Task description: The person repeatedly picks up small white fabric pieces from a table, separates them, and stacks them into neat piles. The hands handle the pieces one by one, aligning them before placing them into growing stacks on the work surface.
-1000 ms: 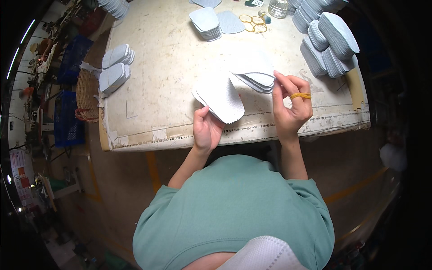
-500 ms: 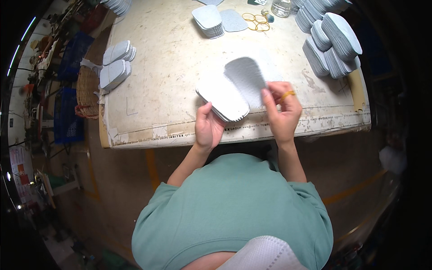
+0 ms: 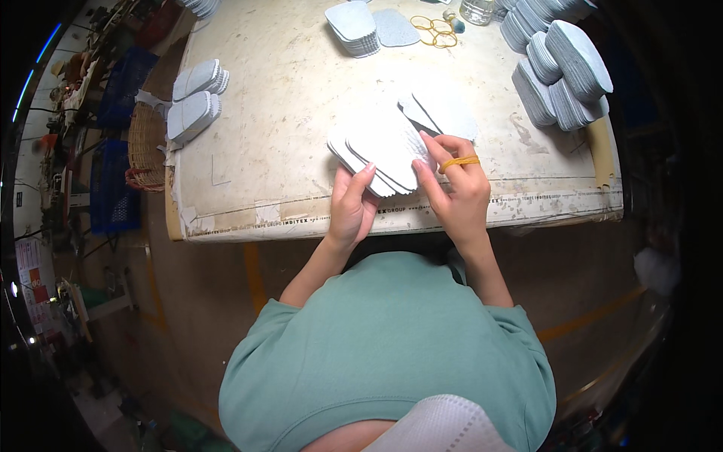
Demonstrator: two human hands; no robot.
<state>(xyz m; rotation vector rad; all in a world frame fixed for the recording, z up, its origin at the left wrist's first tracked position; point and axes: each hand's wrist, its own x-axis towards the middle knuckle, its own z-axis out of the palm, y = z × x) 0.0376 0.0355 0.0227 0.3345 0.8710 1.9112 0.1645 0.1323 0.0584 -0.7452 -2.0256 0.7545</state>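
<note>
**Both hands hold a fanned stack of pale insoles at the table edge**

A woven basket point(image 3: 144, 147) hangs off the left end of the table point(image 3: 286, 98); what lies in it cannot be made out. A clear jar point(image 3: 477, 10) at the far edge is cut off by the frame, its contents unreadable.

The left hand point(image 3: 352, 207) grips the fanned stack of pale insoles point(image 3: 384, 147) from below, thumb pressed on the top piece. The right hand point(image 3: 456, 188), with a yellow rubber band point(image 3: 459, 161) around its fingers, pinches the right edge of the stack. The stack sits just above the near table edge, overlapping a second flat pile point(image 3: 440, 109) behind it.

Loose rubber bands point(image 3: 433, 30) lie near the jar. More insole stacks point(image 3: 561, 71) crowd the far right corner, others point(image 3: 194, 102) rest at the left edge beside the basket. How many pieces the hands hold is hard to tell.
</note>
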